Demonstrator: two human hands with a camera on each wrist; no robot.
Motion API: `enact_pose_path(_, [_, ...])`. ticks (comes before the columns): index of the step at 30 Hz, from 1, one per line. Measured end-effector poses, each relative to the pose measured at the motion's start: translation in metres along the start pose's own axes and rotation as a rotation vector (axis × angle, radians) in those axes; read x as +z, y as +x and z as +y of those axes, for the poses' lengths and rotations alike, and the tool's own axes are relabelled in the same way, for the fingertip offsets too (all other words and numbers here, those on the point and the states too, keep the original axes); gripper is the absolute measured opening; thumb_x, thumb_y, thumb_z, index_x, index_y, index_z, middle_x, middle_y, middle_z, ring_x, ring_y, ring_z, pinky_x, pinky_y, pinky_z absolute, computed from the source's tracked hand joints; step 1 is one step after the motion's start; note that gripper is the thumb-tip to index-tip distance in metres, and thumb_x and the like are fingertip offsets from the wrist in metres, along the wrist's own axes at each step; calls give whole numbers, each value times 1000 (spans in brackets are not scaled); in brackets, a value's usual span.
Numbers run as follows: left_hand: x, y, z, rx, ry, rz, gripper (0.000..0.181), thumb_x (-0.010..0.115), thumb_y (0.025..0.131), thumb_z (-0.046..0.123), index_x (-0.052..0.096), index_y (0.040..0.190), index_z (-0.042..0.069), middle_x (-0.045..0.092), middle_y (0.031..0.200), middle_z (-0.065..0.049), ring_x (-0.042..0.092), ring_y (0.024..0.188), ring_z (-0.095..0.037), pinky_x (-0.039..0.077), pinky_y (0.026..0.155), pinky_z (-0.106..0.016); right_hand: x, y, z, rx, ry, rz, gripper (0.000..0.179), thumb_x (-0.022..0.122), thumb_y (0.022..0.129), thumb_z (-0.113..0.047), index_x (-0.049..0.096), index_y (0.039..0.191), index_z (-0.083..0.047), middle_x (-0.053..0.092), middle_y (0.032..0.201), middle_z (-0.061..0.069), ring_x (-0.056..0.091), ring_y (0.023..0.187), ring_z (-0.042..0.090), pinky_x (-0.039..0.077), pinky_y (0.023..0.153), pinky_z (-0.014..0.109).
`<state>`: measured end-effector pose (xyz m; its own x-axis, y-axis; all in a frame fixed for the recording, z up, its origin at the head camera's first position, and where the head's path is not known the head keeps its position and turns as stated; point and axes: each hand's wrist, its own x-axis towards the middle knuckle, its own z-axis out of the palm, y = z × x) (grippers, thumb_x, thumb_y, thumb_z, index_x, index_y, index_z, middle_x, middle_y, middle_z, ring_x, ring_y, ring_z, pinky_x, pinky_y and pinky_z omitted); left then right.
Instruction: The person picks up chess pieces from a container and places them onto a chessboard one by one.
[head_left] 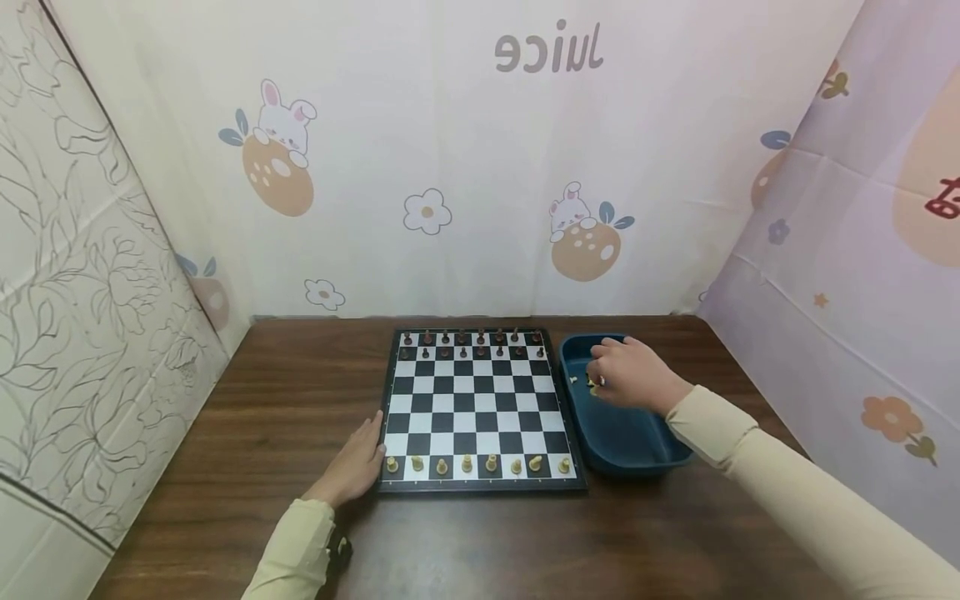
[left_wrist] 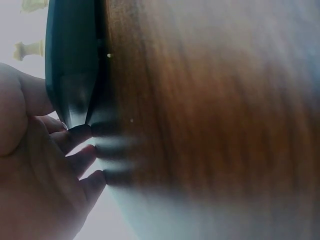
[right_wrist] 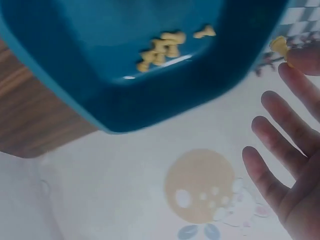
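Note:
A black-and-white chessboard (head_left: 474, 402) lies on the table, dark reddish pieces (head_left: 462, 352) in two rows at its far side and one row of cream pieces (head_left: 467, 463) along the near side. My left hand (head_left: 357, 463) rests against the board's left edge near the front corner, its fingertips (left_wrist: 86, 131) at the board's side and the table. Over the blue tray (head_left: 622, 433), my right hand (head_left: 628, 373) pinches a cream chess piece (right_wrist: 279, 46) between thumb and index finger, the other fingers spread. Several more cream pieces (right_wrist: 160, 47) lie in the tray.
The blue tray stands directly beside the board's right edge. A brown wooden table (head_left: 300, 375) carries everything. Printed curtains (head_left: 427, 125) close off the back and right, and a flower-patterned panel (head_left: 90, 292) stands at the left.

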<state>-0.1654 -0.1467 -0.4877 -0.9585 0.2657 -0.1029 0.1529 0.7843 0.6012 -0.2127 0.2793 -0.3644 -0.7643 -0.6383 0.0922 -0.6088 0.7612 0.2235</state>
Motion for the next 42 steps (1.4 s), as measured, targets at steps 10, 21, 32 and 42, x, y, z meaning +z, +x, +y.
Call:
enact_pose_path(10, [0,0,-1,14,0,10,56,37,100,11,17,148,-9,22,152,-26,17,141,-41,12,114,-52,-9,11,-38,-56,-27,-32,10,79,74,-27,76,80,-19,55,73,-7,43,68,13,34,54,25])
enact_pose_path(21, [1,1,1,-4,2,6,56,37,100,12,17,148,-9,22,152,-26,17,141,-40,13,114,-52,18,9,-66,-109,12,-124,12,76,77,-26,77,87,-19,66,90,-2,51,79,15,48,69,33])
enact_pose_path(32, [2,0,-1,-2,-4,18,56,36,99,12,18,148,-9,22,151,-27,18,140,-42,14,114,-53,32,8,-72,-130,1,-134,13,75,79,-26,77,87,-17,65,87,-1,51,78,16,46,67,34])
enact_pose_path(42, [1,0,0,5,-1,20,55,37,99,11,18,148,-9,22,151,-27,18,140,-41,14,114,-52,20,8,-55,-110,2,-60,13,77,72,-23,75,83,-18,60,81,-4,48,75,15,42,62,31])
